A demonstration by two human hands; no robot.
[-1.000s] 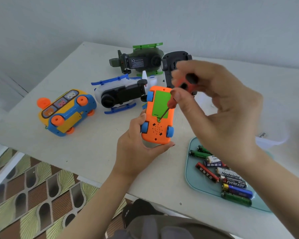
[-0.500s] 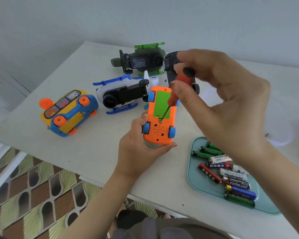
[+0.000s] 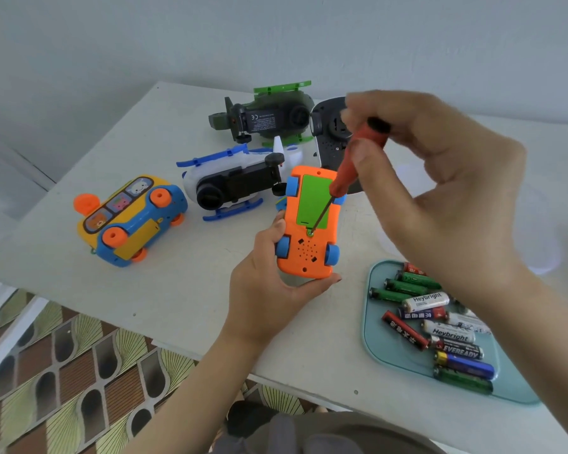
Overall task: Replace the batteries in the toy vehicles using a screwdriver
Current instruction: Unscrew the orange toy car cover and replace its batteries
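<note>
At the centre of the frame the left hand (image 3: pixel 266 290) grips an orange toy car (image 3: pixel 309 224) from below, thumb on its left side and fingertips curled round its near end, holding it underside up just above the white table (image 3: pixel 145 290). The right hand (image 3: pixel 440 198), right of centre, pinches the red handle of a screwdriver (image 3: pixel 351 162) between thumb and fingers. The thin shaft slants down and to the left, and its tip sits on the screw (image 3: pixel 310 233) at the lower edge of the car's green battery cover (image 3: pixel 313 199). At the lower right a pale teal tray (image 3: pixel 374 339) holds a loose pile of batteries (image 3: pixel 440 322). Left of centre a yellow-and-blue bus (image 3: pixel 128 221) lies on its side. Beside it is a white-and-blue helicopter (image 3: pixel 233 185), and above that an upturned green aircraft (image 3: pixel 266 116). A black toy (image 3: pixel 330 139) is partly hidden behind the right hand.
</note>
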